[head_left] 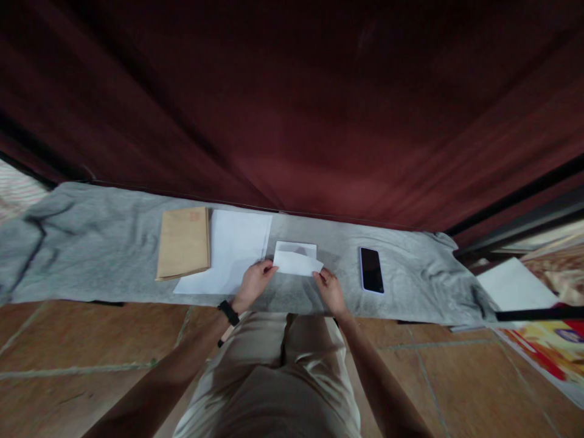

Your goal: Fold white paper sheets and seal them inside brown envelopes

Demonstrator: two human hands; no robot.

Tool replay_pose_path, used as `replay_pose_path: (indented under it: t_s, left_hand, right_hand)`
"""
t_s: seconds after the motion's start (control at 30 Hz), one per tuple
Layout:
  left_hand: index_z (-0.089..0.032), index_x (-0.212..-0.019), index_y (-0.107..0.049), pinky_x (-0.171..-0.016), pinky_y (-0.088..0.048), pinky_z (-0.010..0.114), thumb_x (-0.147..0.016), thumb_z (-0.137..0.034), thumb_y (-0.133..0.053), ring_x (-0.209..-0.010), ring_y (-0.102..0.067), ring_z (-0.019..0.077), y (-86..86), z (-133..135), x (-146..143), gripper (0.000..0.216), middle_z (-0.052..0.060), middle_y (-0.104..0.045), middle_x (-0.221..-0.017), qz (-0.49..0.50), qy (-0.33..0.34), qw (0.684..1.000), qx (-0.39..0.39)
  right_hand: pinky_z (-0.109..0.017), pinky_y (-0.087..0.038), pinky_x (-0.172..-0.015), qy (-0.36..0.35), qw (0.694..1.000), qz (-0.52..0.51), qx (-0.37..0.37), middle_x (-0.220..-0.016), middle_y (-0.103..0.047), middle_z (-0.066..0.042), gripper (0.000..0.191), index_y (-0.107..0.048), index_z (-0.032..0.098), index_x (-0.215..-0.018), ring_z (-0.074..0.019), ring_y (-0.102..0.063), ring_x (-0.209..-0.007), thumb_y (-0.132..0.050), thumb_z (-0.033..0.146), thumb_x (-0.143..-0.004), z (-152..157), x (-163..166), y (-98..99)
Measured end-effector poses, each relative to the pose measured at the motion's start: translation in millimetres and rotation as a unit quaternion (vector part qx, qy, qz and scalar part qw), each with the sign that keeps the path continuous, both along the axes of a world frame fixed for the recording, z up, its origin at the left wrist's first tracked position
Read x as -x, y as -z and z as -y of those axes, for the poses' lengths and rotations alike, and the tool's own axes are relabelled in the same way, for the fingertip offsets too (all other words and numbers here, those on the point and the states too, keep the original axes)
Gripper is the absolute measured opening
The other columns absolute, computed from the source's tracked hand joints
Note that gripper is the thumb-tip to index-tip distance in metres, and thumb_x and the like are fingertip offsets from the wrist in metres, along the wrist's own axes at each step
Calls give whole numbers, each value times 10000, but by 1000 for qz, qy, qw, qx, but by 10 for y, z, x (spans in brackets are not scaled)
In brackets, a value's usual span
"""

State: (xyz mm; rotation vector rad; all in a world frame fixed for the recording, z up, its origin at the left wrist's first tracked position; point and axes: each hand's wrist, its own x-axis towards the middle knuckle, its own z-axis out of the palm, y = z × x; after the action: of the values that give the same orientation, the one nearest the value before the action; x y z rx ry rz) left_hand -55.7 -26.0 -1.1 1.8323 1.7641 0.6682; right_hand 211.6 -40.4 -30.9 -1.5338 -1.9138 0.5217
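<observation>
A folded white paper is held just above a grey cloth spread on the floor. My left hand pinches its left end and my right hand pinches its right end. Directly behind it lies a white envelope. A black watch sits on my left wrist.
Left of my hands lie a sheet of white paper and a stack of brown envelopes. A dark phone rests on the cloth to the right. A dark red curtain hangs behind. More white paper and a colourful print lie at far right.
</observation>
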Motion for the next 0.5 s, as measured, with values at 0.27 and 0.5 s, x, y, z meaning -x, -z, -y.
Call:
replay_pose_path:
  t_s: [0.27,0.5]
  left_hand:
    - [-227,-879,-656,-674,-392,245,-986,-365,-527,-742,-636,162,-54,-144,-102,217,5,-712,-808,-62,-48,996,34]
    - [-234,-958,-673,-653,-386,261,-1010,-392,-492,-826,-679,196,-183,-207,-192,246,46,-745,-897,-134,-64,986,75]
  right_hand:
    - [-274,-494,-693,73,996,46,38,-902,-756,-61,319,-695,230,-951,-211,-710,-800,-437,397,-1035,-178,111,-81]
    - [-269,-491,-683,118,988,93,48,-907,-750,-71,276,-660,212,-1100,-212,-718,-807,-440,366,-1036,-234,209,-86]
